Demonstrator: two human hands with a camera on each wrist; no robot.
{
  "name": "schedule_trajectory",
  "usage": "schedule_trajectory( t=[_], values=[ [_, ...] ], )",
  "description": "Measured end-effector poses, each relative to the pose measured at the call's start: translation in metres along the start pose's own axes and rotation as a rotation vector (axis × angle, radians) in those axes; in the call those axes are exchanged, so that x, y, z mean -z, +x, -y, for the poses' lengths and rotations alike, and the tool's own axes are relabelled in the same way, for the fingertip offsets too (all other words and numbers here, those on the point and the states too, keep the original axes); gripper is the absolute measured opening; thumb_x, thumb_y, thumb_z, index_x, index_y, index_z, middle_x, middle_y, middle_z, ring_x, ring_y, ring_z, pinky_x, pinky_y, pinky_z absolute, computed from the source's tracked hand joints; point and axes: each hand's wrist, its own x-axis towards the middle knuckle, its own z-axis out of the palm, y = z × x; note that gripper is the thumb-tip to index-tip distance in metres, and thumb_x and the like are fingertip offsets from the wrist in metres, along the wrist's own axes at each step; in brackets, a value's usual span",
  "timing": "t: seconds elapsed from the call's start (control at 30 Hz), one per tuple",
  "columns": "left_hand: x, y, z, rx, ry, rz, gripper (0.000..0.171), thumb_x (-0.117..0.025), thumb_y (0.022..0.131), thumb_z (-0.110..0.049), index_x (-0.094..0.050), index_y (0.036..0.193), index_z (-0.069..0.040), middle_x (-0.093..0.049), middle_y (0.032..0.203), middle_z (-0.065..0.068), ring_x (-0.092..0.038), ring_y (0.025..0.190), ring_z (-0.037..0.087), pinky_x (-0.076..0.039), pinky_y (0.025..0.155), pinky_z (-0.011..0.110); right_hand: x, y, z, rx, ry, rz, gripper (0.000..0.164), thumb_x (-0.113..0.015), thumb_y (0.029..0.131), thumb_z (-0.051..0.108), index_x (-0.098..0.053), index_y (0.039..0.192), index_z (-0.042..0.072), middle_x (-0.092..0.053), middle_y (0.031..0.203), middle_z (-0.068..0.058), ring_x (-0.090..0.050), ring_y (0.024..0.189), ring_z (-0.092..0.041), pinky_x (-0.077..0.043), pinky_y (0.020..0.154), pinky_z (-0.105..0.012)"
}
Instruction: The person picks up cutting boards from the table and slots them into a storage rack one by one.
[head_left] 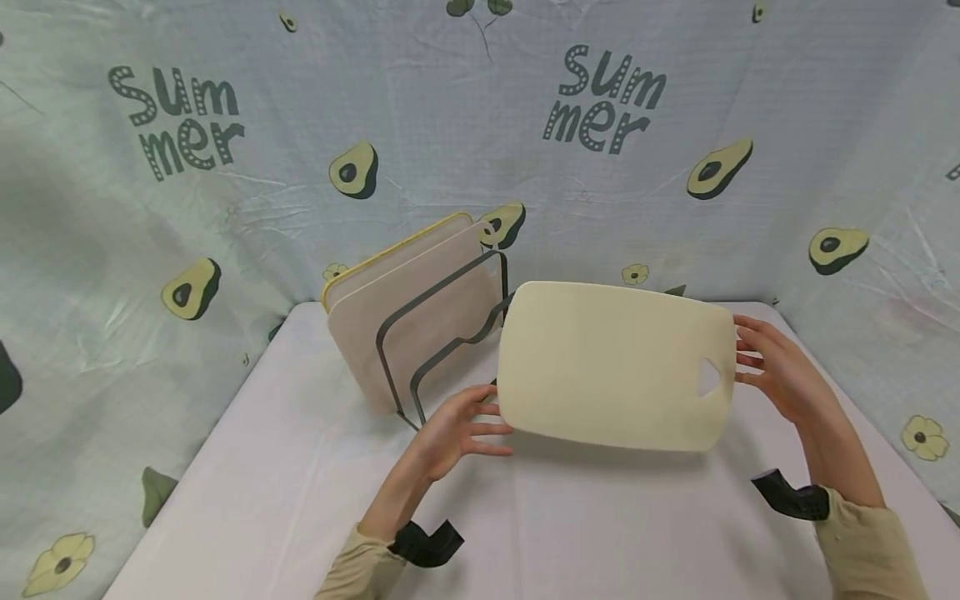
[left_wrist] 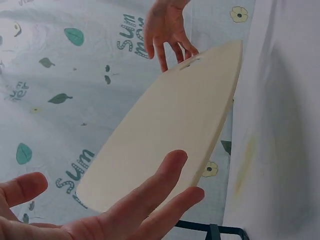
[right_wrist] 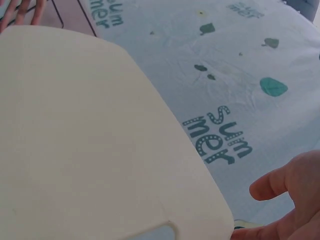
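A cream cutting board (head_left: 615,367) with a cut-out hole near its right end is held up between the two hands, its broad face tilted toward the head camera. My left hand (head_left: 453,429) touches the left end, its fingers spread and mostly straight. On the opposite end, fingers of my right hand (head_left: 783,367) lie against the edge near the hole. In the right wrist view, the right thumb (right_wrist: 270,186) stands apart from the board. A shadow falls on the white table below it.
Behind the left hand stands a dark wire rack (head_left: 459,340). It holds a pinkish-beige board (head_left: 360,333) and a yellow-rimmed board (head_left: 390,267), both upright and leaning. A patterned cloth (head_left: 450,100) hangs around the white table (head_left: 300,483).
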Motion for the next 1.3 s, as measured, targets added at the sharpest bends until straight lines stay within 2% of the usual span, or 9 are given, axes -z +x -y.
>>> schedule_trajectory(
  t=[0.03, 0.07, 0.2, 0.4, 0.5, 0.6, 0.73, 1.0, 1.3],
  values=[
    [0.0, -0.002, -0.001, -0.007, 0.001, -0.006, 0.048, -0.03, 0.095, -0.027, -0.031, 0.131, 0.005, -0.04, 0.121, 0.029, -0.06, 0.09, 0.021, -0.048, 0.08, 0.051, -0.002, 0.0, 0.005, 0.001, -0.001, -0.006, 0.061, -0.027, 0.095, 0.041, -0.012, 0.143, 0.007, -0.036, 0.105, 0.01, -0.039, 0.092, -0.011, -0.047, 0.068, -0.018],
    [-0.001, -0.004, -0.003, -0.014, 0.001, -0.011, 0.048, -0.031, 0.095, -0.028, -0.031, 0.131, 0.005, -0.04, 0.121, 0.028, -0.059, 0.091, 0.022, -0.048, 0.081, 0.051, -0.008, -0.009, 0.028, -0.007, -0.013, -0.006, 0.061, -0.025, 0.096, 0.039, -0.01, 0.142, 0.002, -0.035, 0.104, 0.011, -0.038, 0.092, -0.011, -0.046, 0.068, -0.016],
    [-0.001, -0.013, -0.009, -0.041, 0.006, -0.019, 0.05, -0.032, 0.095, -0.028, -0.031, 0.131, 0.006, -0.041, 0.123, 0.028, -0.059, 0.097, 0.025, -0.048, 0.082, 0.05, -0.014, -0.003, 0.04, 0.01, -0.002, -0.025, 0.062, -0.028, 0.095, 0.041, -0.012, 0.142, 0.004, -0.035, 0.111, 0.011, -0.037, 0.096, -0.012, -0.046, 0.069, -0.015],
    [0.001, -0.029, -0.019, -0.065, -0.004, -0.034, 0.048, -0.031, 0.094, -0.025, -0.029, 0.133, 0.004, -0.042, 0.12, 0.024, -0.057, 0.101, 0.027, -0.047, 0.083, 0.051, -0.023, 0.007, 0.061, 0.032, 0.019, -0.018, 0.063, -0.027, 0.095, 0.04, -0.01, 0.143, 0.002, -0.024, 0.136, -0.017, -0.036, 0.099, -0.01, -0.044, 0.07, -0.014],
    [0.004, -0.038, -0.023, -0.058, -0.011, -0.051, 0.049, -0.029, 0.095, -0.026, -0.028, 0.134, 0.003, -0.041, 0.122, 0.024, -0.057, 0.103, 0.031, -0.047, 0.083, 0.051, -0.029, 0.012, 0.071, 0.019, 0.038, 0.006, 0.064, -0.027, 0.095, 0.041, -0.01, 0.143, 0.002, -0.017, 0.142, -0.022, -0.036, 0.102, -0.012, -0.044, 0.074, -0.017],
    [0.008, -0.046, -0.025, -0.051, -0.013, -0.073, 0.05, -0.029, 0.096, -0.027, -0.027, 0.135, 0.003, -0.039, 0.122, 0.024, -0.055, 0.106, 0.034, -0.048, 0.083, 0.05, -0.036, 0.014, 0.081, 0.015, 0.068, 0.032, 0.065, -0.028, 0.094, 0.041, -0.011, 0.142, 0.001, -0.014, 0.144, -0.023, -0.035, 0.105, -0.015, -0.044, 0.087, -0.034],
    [0.013, -0.057, -0.027, -0.068, -0.008, -0.1, 0.049, -0.029, 0.096, -0.026, -0.025, 0.135, 0.003, -0.041, 0.121, 0.021, -0.054, 0.109, 0.034, -0.047, 0.083, 0.05, -0.047, 0.017, 0.092, 0.03, 0.117, 0.055, 0.065, -0.032, 0.094, 0.04, -0.015, 0.142, 0.0, -0.017, 0.142, -0.021, -0.035, 0.104, -0.014, -0.031, 0.099, -0.055],
    [0.02, -0.073, -0.03, -0.135, -0.008, -0.173, 0.045, -0.028, 0.096, -0.021, -0.026, 0.134, 0.002, -0.038, 0.123, 0.017, -0.051, 0.111, 0.034, -0.047, 0.084, 0.051, -0.061, 0.025, 0.115, 0.095, 0.112, 0.091, 0.064, -0.035, 0.093, 0.039, -0.018, 0.141, 0.001, -0.027, 0.135, -0.016, -0.039, 0.107, -0.021, -0.03, 0.1, -0.057],
    [0.027, -0.083, -0.034, -0.215, -0.008, -0.212, 0.043, -0.026, 0.097, -0.021, -0.027, 0.133, 0.002, -0.04, 0.121, 0.015, -0.051, 0.111, 0.035, -0.047, 0.084, 0.05, -0.07, 0.036, 0.152, 0.098, 0.077, 0.152, 0.063, -0.038, 0.093, 0.039, -0.014, 0.143, 0.008, -0.019, 0.145, -0.018, -0.027, 0.125, -0.038, -0.027, 0.099, -0.06]
  ],
)
